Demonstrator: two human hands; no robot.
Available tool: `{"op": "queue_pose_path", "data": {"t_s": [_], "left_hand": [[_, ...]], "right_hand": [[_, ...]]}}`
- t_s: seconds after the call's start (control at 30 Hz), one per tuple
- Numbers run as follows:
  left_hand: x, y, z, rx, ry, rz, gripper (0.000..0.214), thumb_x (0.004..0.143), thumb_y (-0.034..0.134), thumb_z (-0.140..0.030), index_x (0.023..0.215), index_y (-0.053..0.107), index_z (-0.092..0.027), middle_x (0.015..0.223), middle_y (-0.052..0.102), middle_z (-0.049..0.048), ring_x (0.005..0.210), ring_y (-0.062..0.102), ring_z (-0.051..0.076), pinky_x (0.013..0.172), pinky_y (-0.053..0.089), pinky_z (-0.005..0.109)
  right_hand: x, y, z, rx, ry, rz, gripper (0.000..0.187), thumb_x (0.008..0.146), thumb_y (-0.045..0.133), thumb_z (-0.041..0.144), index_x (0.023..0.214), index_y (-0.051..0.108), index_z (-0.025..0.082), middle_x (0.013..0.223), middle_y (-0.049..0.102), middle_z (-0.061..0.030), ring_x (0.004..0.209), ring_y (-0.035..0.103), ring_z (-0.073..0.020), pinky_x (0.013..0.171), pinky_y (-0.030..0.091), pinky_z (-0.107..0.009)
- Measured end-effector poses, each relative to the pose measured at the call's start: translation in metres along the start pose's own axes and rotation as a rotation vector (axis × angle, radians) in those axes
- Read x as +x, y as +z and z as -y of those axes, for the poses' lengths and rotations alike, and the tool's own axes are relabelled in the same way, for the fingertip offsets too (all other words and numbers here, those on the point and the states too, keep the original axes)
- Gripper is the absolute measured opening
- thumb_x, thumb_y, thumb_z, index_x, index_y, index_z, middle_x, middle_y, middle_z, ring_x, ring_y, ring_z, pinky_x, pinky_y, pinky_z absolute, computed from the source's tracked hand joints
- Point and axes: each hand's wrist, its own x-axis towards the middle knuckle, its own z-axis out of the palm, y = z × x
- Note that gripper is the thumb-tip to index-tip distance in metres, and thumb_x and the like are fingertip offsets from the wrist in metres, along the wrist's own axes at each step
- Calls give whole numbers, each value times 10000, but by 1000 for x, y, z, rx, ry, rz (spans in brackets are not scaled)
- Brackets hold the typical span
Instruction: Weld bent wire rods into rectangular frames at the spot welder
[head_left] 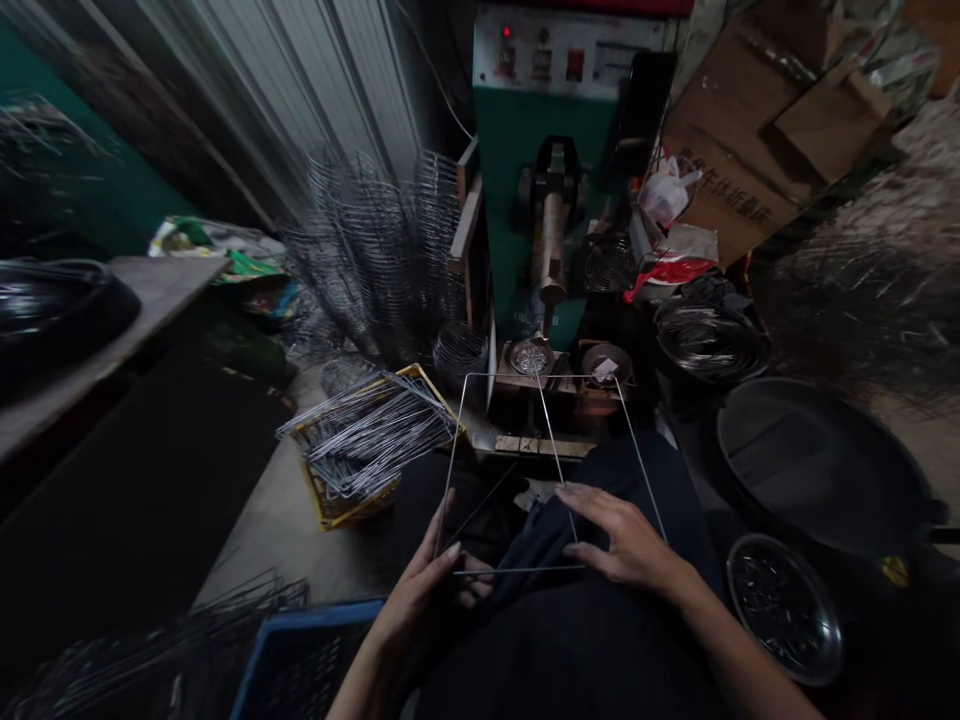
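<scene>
A thin rectangular wire frame (540, 376) lies over my lap, its far side reaching toward the green machine (559, 180). My left hand (431, 590) pinches the frame's near left corner between thumb and fingers. My right hand (626, 540) rests over the near bar and a cross wire, fingers curled round the wire. Both hands sit above my dark trousers.
A yellow crate (324, 498) of bent wire pieces stands at left, upright wire racks (375, 250) behind it. A blue crate (300, 655) is at bottom left. Small bowls (530, 356) sit at the machine's base. A big black pan (817, 465), wire coils (709, 340) and a metal dish (784, 605) are at right.
</scene>
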Motion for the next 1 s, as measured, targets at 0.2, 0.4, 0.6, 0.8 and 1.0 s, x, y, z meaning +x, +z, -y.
{"op": "queue_pose_path", "data": {"t_s": [0.2, 0.4, 0.6, 0.8, 1.0], "left_hand": [[3, -3, 0, 27, 3, 22, 937, 893, 591, -371, 1530, -90, -274, 797, 731, 124, 675, 706, 265, 544, 495, 286], [5, -7, 1, 27, 3, 29, 952, 898, 585, -353, 1520, -131, -273, 807, 733, 123, 683, 708, 270, 551, 503, 295], [6, -2, 0, 19, 23, -2, 966, 894, 597, -335, 1521, -134, -258, 813, 735, 133, 677, 706, 265, 541, 500, 283], [11, -3, -2, 24, 35, 58, 955, 899, 593, -341, 1520, -129, -272, 819, 735, 136, 701, 712, 273, 554, 506, 285], [11, -4, -3, 27, 37, 86, 930, 908, 581, -342, 1518, -120, -306, 854, 741, 142, 720, 717, 272, 564, 504, 280]], "right_hand": [[1, 5, -2, -31, 6, 36, 655, 857, 652, 376, 1456, 415, 252, 1440, 491, -68, 1328, 454, -248, 1104, 399, -434], [-11, 0, -17, -166, 116, -44, 602, 857, 641, 363, 1421, 472, 236, 1406, 526, -76, 1307, 479, -266, 1078, 429, -454], [-13, 1, -12, -167, 77, -85, 621, 873, 625, 342, 1451, 426, 233, 1429, 502, -71, 1336, 445, -242, 1093, 417, -422], [6, 15, 0, -109, -17, -27, 621, 859, 641, 328, 1434, 446, 197, 1428, 503, -75, 1337, 444, -223, 1106, 403, -394], [6, 19, -3, -112, 24, -27, 591, 848, 639, 305, 1406, 482, 185, 1403, 529, -85, 1316, 471, -232, 1090, 419, -403]]}}
